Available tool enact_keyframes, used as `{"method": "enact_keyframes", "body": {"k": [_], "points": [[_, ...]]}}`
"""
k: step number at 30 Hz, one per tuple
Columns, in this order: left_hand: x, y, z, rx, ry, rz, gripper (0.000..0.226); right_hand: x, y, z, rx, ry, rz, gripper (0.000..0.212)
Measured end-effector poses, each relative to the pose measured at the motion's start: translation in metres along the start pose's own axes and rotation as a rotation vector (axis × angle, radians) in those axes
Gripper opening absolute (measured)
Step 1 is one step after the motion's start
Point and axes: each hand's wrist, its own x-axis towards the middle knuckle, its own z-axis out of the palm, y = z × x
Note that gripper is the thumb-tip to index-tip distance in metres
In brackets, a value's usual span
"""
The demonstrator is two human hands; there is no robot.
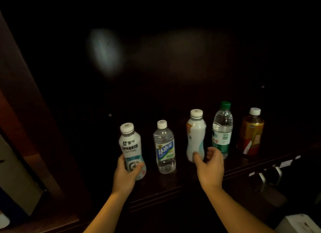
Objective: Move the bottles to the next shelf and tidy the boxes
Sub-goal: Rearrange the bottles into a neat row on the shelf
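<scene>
Several bottles stand in a row on a dark wooden shelf [173,185]. My left hand [125,173] grips the lower part of the leftmost one, a white milk-drink bottle [130,144] with a white cap. To its right stands a clear water bottle [164,147] with a blue and green label. My right hand [210,165] is open, its fingers curled right beside the base of a white curved bottle [196,135]; whether they touch it I cannot tell. Further right are a green-capped water bottle [222,128] and an amber tea bottle [251,133].
The cabinet interior behind the bottles is dark, with a blurred reflection on its back panel [104,51]. A wooden side panel [22,100] rises at the left. Metal drawer handles [267,177] sit below the shelf at right, and a white box [302,224] lies at the bottom right corner.
</scene>
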Motion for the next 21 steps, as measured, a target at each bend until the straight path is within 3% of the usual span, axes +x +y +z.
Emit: {"method": "enact_keyframes", "body": {"k": [6, 8, 11, 15, 18, 21], "points": [[0.0, -0.005, 0.004, 0.01, 0.033, 0.015, 0.058, 0.029, -0.002, 0.006, -0.127, -0.128, 0.0, 0.096], [0.001, -0.007, 0.003, 0.019, 0.029, 0.022, 0.057, 0.035, -0.002, 0.012, 0.021, -0.242, 0.056, 0.093], [0.001, -0.008, 0.001, 0.032, 0.012, 0.025, 0.057, 0.042, 0.005, 0.014, 0.228, -0.404, 0.09, 0.069], [0.0, -0.007, 0.0, 0.039, 0.018, 0.03, 0.056, 0.052, 0.011, 0.011, 0.122, -0.371, 0.053, 0.049], [0.0, -0.007, 0.002, 0.053, 0.032, 0.038, 0.057, 0.051, 0.01, 0.016, -0.125, -0.292, 0.007, 0.078], [0.0, -0.006, 0.002, 0.057, 0.026, 0.04, 0.056, 0.047, 0.009, 0.018, -0.128, -0.277, 0.032, 0.085]]}}
